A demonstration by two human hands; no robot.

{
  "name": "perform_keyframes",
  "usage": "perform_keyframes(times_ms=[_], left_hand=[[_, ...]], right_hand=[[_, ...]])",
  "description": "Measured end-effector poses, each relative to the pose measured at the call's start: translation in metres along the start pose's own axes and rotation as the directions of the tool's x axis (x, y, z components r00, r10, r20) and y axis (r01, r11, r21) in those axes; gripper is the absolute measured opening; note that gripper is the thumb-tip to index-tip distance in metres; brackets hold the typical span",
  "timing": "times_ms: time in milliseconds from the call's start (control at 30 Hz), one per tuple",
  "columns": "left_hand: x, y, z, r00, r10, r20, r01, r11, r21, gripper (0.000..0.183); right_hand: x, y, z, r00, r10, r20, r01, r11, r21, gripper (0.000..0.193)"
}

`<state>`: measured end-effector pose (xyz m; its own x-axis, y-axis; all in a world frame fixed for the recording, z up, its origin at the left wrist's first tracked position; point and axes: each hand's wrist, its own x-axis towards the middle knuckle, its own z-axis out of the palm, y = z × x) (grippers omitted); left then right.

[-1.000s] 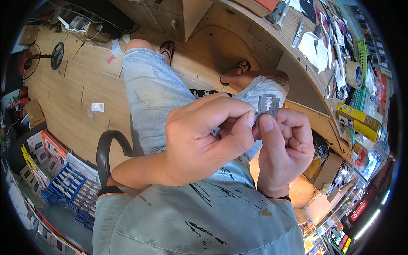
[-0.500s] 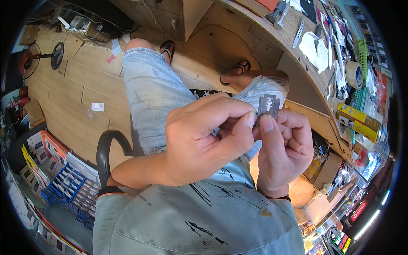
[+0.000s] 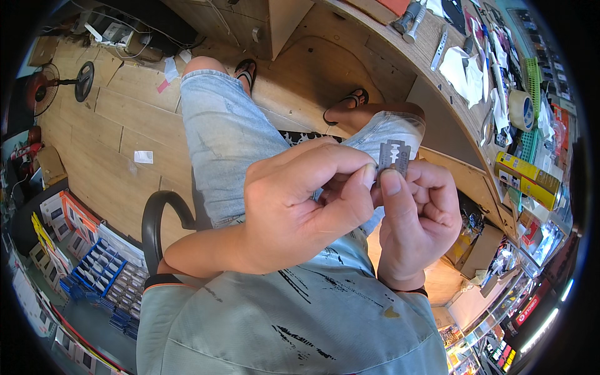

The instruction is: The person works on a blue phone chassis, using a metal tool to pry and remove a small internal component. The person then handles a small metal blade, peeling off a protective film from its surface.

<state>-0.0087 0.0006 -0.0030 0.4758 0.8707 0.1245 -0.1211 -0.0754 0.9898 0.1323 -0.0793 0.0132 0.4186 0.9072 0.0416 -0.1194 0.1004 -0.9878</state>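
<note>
Over my lap, my right hand (image 3: 415,215) pinches a grey double-edged razor blade (image 3: 394,154) between thumb and fingers. The blade stands up above the thumb tip, its slotted middle showing. Close against it on the left, my left hand (image 3: 300,200) is closed, thumb pressed to the curled forefinger. Whatever lies in that pinch is hidden or too small to make out. The left fingertips sit right by the blade's left edge, and I cannot tell whether they touch it.
A wooden workbench (image 3: 431,75) curves along the right, with a tape roll (image 3: 520,110), a yellow spray can (image 3: 528,179), white paper (image 3: 461,75) and tools on it. A chair armrest (image 3: 156,219) stands left of me. Farther left are a fan (image 3: 42,90) and a blue divided tray (image 3: 100,267).
The razor blade has tipped very slightly in my right fingers. My left hand and everything around stay where they were.
</note>
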Motion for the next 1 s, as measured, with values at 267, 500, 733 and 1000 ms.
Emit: perform_keyframes(times_ms=[267,500,733,1000], left_hand=[[-0.0012,-0.0014,0.0006,1.000,-0.008,-0.001,0.008,1.000,-0.014,0.010],[-0.0014,0.0000,0.0004,1.000,-0.023,0.002,0.023,1.000,-0.007,0.009],[-0.0016,-0.0006,0.0007,1.000,-0.023,-0.009,0.023,1.000,-0.017,0.009],[0.0005,0.0005,-0.0003,1.000,-0.019,0.005,0.019,0.999,-0.028,0.009]], right_hand=[[0.0002,0.0006,-0.0029,1.000,-0.003,0.014,0.003,0.999,-0.052,0.018],[0.0002,-0.0008,0.0003,1.000,0.011,-0.003,-0.011,1.000,-0.006,0.018],[0.0018,0.0016,-0.0019,0.999,-0.033,0.043,0.034,0.999,-0.021,0.018],[-0.0003,0.0029,0.0007,1.000,-0.018,0.003,0.017,0.999,0.051,0.020]])
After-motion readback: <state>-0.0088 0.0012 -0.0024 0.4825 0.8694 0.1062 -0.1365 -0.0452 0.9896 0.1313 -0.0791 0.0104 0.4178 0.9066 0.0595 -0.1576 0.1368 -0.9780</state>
